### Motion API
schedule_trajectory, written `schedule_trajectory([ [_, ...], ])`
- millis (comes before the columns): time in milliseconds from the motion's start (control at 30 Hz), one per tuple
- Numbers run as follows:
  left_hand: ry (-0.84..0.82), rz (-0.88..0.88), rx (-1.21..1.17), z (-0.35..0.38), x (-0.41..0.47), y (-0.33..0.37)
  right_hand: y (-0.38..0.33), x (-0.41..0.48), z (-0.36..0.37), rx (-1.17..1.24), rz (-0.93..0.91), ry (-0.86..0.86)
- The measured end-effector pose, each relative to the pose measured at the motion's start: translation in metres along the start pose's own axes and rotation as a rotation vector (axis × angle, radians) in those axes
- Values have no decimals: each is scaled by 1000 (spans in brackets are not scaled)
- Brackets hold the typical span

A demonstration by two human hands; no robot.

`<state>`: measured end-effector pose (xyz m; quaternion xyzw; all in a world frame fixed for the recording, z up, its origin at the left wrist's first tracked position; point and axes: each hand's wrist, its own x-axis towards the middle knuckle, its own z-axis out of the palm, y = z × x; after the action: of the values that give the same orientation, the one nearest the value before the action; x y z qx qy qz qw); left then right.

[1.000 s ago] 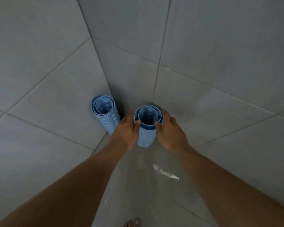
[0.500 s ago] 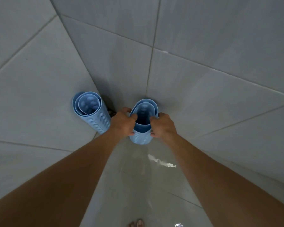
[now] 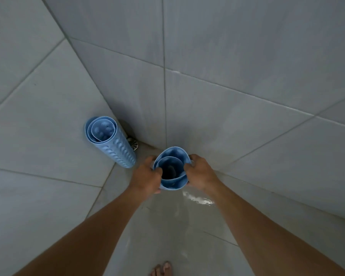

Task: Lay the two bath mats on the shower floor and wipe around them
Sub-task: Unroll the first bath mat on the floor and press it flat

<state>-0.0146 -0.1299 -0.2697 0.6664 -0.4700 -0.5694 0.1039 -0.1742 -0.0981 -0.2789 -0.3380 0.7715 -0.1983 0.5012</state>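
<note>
Two rolled bath mats of soft, matt blue rubbery plastic. The standing mat (image 3: 112, 142) has an outer face dimpled with rows of raised bumps; the held mat (image 3: 172, 170) shows a smoother inner face. Wall tiles (image 3: 247, 56) are grey, matt and smooth with thin grout lines. The shower floor (image 3: 167, 226) looks wet, with one glossy glint. A small drain cover (image 3: 133, 144) is shiny metal.

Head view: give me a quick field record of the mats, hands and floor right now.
held mat: rolled blue mat, upright, gripped at its top rim
left hand: shut on the roll's left side
right hand: shut on the roll's right side
other mat: second rolled blue mat, leaning in the corner, untouched
floor: wet patch
mats laid: none yet
</note>
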Motion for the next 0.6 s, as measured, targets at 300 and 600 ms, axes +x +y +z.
schedule_trajectory([
  [300,76,-34,85,59,-71,-4,42,-58,-51,-45,-130,-49],
  [600,36,-129,158,128,-117,-13,94,-91,-104,-184,-171,-126],
])
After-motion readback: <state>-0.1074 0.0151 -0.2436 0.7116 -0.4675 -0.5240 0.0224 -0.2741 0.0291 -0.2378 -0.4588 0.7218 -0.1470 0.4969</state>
